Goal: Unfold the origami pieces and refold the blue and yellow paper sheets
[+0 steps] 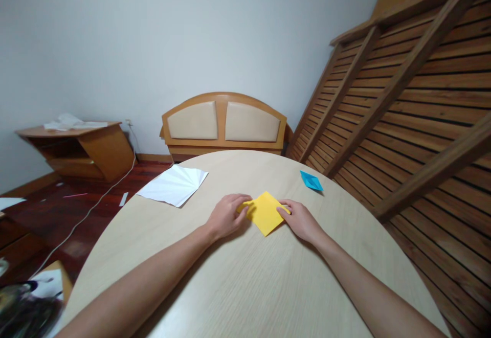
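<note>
Yellow paper (pixel 265 213) sits pinched under my left hand (pixel 225 217) and right hand (pixel 300 220), near the blue piece (pixel 311 181); uneven pressure could skew its crease.

The bench (pixel 245 287) lies bare across its whole near half, so both hands (pixel 226 216) have free passage there between the forearms and out to either edge. To the far left a white sheet (pixel 173 185) overhangs the rim; to the far right a small blue folded paper (pixel 311 180) sits well apart. The yellow paper (pixel 264 212) fills the gap between the hands.
</note>
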{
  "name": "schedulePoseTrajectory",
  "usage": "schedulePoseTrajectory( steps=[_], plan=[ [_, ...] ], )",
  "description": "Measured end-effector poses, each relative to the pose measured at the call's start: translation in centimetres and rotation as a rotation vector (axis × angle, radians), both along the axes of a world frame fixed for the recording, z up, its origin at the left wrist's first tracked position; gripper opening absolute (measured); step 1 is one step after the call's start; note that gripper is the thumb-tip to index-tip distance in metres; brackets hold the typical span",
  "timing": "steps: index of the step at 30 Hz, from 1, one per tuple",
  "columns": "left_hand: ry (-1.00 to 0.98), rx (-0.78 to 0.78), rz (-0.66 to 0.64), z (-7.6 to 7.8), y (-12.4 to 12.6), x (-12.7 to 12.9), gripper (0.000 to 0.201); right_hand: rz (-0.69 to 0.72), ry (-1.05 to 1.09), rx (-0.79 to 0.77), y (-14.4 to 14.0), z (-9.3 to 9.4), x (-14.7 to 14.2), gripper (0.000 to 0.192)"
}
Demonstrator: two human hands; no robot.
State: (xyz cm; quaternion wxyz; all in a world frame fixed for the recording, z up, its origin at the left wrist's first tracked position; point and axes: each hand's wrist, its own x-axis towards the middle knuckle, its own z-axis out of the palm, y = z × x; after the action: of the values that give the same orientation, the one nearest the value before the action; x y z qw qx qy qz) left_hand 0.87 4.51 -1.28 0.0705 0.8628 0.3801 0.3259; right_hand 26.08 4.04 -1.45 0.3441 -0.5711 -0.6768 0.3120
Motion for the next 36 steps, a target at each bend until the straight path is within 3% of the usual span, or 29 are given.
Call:
schedulePoseTrajectory(
  steps=[4, 8, 11, 14, 16, 18, 28, 36],
  plan=[
    [0.165, -0.035, -0.161, -0.3, -0.4, 0.7, 0.033, -0.045, -0.138, 0.003, -0.2, -0.2, 0.1, 0.034],
    [0.208, -0.061, -0.189, -0.4, -0.3, 0.6, 0.032, -0.072, -0.368, 0.217, -0.7, 0.4, 0.3, 0.035],
    [0.192, -0.065, -0.190, -0.4, -0.2, 0.4, 0.031, 0.141, -0.381, 0.359, -1.5, 1.3, -0.1, 0.031],
    [0.169, -0.078, -0.186, -0.4, -0.2, 0.4, 0.030, 0.370, -0.363, 0.335, -2.2, 1.7, -0.6, 0.038],
    [0.162, -0.086, -0.183, -0.4, -0.3, 0.4, 0.030, 0.437, -0.369, 0.304, -2.5, 1.7, -0.7, 0.049],
    [0.158, -0.092, -0.184, -0.3, -0.4, 0.4, 0.030, 0.450, -0.379, 0.286, -2.6, 1.5, -0.8, 0.051],
    [0.189, -0.094, -0.213, 0.1, -0.6, 0.5, 0.022, 0.462, -0.377, 0.334, -2.3, 1.4, -0.9, 0.020],
    [0.243, -0.050, -0.276, 0.5, -0.6, 0.5, 0.014, 0.465, -0.419, 0.368, -2.1, 1.2, -0.8, 0.018]
  ],
)
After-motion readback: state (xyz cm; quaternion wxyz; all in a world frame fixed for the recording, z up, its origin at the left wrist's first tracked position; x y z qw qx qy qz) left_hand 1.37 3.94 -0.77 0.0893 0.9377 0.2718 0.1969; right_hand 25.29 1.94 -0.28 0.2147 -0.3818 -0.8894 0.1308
